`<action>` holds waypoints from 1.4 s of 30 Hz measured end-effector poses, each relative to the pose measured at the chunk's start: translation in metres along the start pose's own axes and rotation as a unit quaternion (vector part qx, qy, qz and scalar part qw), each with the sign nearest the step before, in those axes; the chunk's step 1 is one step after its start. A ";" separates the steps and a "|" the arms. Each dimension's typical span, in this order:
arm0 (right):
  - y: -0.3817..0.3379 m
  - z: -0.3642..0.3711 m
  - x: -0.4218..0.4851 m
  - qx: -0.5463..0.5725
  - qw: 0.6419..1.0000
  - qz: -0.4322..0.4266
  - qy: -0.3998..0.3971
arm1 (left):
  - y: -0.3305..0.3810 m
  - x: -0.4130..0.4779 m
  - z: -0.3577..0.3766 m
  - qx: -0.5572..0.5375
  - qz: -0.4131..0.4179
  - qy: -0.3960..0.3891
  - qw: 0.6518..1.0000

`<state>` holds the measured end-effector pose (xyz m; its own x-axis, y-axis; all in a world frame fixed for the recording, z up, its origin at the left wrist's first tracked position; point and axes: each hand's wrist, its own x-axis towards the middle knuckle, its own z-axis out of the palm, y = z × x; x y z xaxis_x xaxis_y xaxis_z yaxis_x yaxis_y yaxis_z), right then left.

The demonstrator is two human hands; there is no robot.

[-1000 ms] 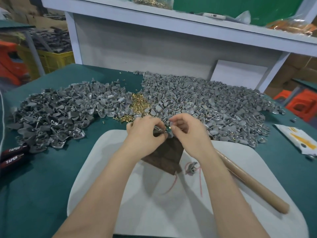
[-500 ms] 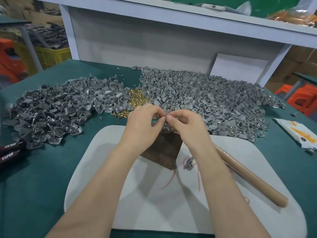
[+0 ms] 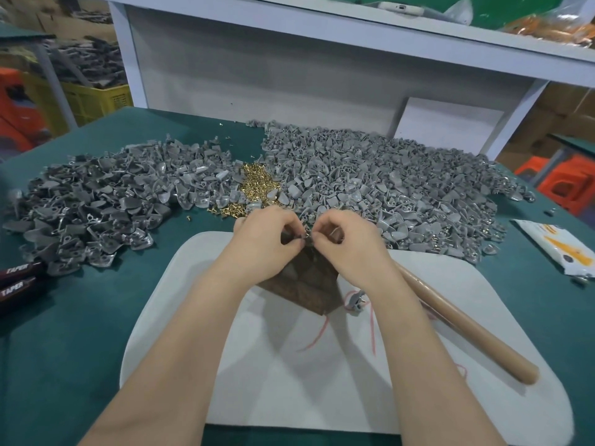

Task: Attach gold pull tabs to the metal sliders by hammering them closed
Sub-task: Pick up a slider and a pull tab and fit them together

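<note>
My left hand (image 3: 267,243) and my right hand (image 3: 347,246) meet fingertip to fingertip above the dark brown block (image 3: 302,284) on the white pad (image 3: 322,381). Between them they pinch a small grey metal slider (image 3: 306,238), mostly hidden by the fingers. A little heap of gold pull tabs (image 3: 254,188) lies just beyond my left hand, between two big piles of grey sliders, one on the left (image 3: 96,201) and one on the right (image 3: 386,188). The wooden hammer handle (image 3: 467,329) lies on the pad under my right forearm; its head is hidden.
A single grey slider (image 3: 355,300) with red thread lies on the pad right of the block. Two dark tool handles marked TAPER (image 3: 16,278) sit at the left table edge. A white packet (image 3: 560,246) lies at the right. A white shelf frame (image 3: 289,75) stands behind the piles.
Both hands stay together over the block, fingers working the small part. They have shifted only slightly; the camera view has moved a little.
</note>
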<state>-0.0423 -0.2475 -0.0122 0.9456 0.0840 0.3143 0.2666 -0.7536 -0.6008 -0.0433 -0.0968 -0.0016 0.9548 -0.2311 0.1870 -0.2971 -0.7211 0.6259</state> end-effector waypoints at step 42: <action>-0.020 0.001 -0.007 -0.057 0.998 -0.018 0.036 | -0.005 0.003 0.002 0.004 0.013 0.014 1.000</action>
<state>-0.0543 -0.2326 -0.0038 0.9187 0.0684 0.3890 0.2733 -0.8211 -0.5011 -0.0390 -0.0958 -0.0056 0.9463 -0.2317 0.2255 -0.3227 -0.7199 0.6144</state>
